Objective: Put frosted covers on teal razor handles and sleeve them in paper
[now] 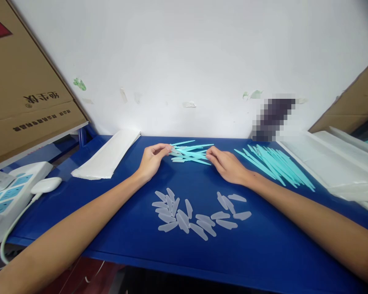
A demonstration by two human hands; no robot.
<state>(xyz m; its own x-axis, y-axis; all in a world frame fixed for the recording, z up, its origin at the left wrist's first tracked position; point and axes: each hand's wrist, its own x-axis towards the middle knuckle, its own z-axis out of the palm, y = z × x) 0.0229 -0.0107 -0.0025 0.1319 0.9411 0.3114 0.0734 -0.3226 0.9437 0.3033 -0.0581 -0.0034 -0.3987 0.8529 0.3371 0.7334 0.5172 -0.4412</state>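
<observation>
Above the middle of the blue table, my left hand (151,160) and my right hand (226,164) face each other, fingers pinched. A slim turquoise eyebrow razor (188,153) spans between them. My right fingers grip its handle end; my left fingers hold a small translucent blade cap (173,150) at its other end. Whether the cap sits fully over the blade is too small to tell. Several more turquoise razors (191,160) lie crossed on the table behind and below the held one. Nearer me, loose frosted caps (182,222) are scattered in a rough arc.
Beside my right forearm lies a larger pile of turquoise razors (276,165). White plastic bags (106,157) rest at the left, with more clear packaging (340,163) at the right. A power strip (18,192) with a plugged-in cable and a cardboard box (33,81) stand left. A white wall (178,73) closes the back.
</observation>
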